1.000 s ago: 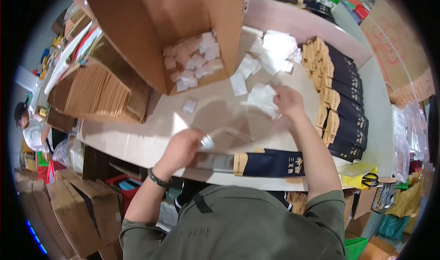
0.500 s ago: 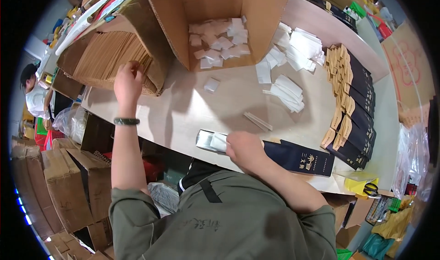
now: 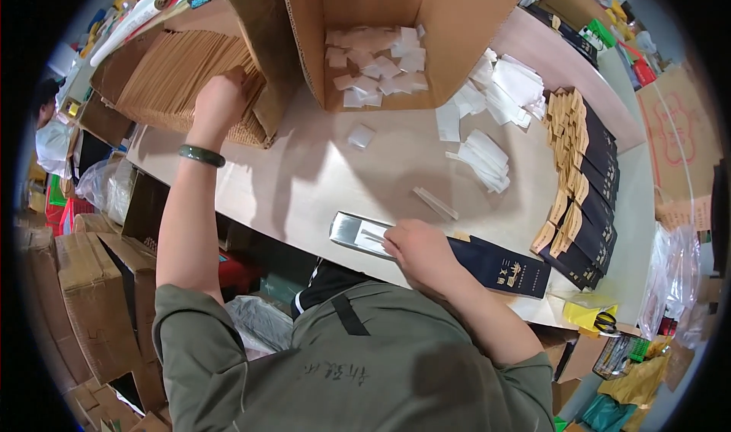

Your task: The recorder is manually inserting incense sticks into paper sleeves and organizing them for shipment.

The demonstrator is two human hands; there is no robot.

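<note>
My left hand [image 3: 219, 103] reaches into the box of tightly packed brown paper cards [image 3: 179, 78]. Its fingers are bent down at the right end of the row, and what sits between the fingertips is hidden. Near the front edge of the table, my right hand [image 3: 420, 251] is closed over a dark blue pouch [image 3: 499, 268] lying flat. Left of that hand shows a silver, foil-like end [image 3: 344, 229] with a small white packet [image 3: 371, 235] on or in it, beside my fingertips. My hand hides where the silver part meets the blue.
An open cardboard box [image 3: 373, 1] holds small white packets. Loose white packets [image 3: 483, 161], one small clear sachet [image 3: 361, 136] and thin pale strips [image 3: 435, 203] lie on the table. Dark pouches with tan tops [image 3: 590, 196] line the right side. Scissors [image 3: 605, 323] rest at the right corner.
My left hand has moved farther in over the brown cards, its fingers now down among them. The right hand stays on the pouch. The whole view has shifted slightly.
</note>
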